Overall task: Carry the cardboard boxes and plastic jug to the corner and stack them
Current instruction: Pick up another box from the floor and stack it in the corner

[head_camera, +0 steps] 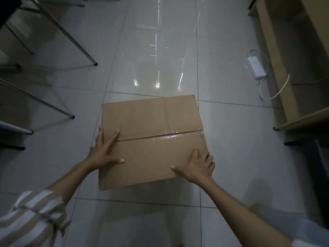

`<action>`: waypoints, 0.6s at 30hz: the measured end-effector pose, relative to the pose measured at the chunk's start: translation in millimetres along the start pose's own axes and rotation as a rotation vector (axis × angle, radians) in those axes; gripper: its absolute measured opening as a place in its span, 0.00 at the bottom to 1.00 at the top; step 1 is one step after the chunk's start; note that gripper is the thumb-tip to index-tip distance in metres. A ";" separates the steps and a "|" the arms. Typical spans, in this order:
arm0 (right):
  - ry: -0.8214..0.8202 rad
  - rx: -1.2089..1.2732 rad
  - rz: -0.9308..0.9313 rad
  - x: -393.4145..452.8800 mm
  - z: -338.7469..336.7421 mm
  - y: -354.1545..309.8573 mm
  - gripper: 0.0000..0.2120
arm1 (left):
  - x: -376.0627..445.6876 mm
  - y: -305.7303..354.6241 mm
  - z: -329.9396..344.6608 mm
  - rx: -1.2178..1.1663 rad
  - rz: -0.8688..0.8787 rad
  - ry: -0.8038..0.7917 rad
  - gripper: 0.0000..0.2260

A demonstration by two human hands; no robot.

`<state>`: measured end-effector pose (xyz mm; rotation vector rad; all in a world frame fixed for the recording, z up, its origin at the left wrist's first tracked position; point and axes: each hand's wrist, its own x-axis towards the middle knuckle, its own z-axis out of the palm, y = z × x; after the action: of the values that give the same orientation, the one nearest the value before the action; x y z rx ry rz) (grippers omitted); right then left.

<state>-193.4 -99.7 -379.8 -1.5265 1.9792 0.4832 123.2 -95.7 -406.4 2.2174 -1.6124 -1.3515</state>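
Note:
A brown cardboard box (151, 138), its top flaps taped shut, sits in the middle of the tiled floor in front of me. My left hand (105, 152) lies against the box's left edge, fingers straight and spread, thumb on the top face. My right hand (197, 166) rests on the near right corner of the top, fingers straight and spread. No plastic jug or second box is in view.
Metal chair and table legs (71, 41) stand at the left. A wooden desk (292, 86) runs along the right, with a white power strip (256, 67) and its cable on the floor beside it. Glossy tiles (156, 50) stretch ahead.

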 end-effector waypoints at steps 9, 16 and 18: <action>0.264 0.534 0.014 60.3 -30.2 2.0 0.48 | 14.3 -11.7 0.7 -0.702 -0.107 0.344 0.44; -0.002 0.874 -0.037 99.5 -17.2 16.7 0.48 | 19.6 -12.8 4.5 -0.921 -0.158 -0.014 0.44; -0.006 0.971 -0.045 95.7 -10.3 19.9 0.45 | 15.1 -10.5 4.2 -0.943 -0.176 -0.055 0.36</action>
<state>-231.1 -171.7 -434.9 -0.9182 1.7370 -0.4556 128.8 -101.5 -423.5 1.7297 -0.5454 -1.7215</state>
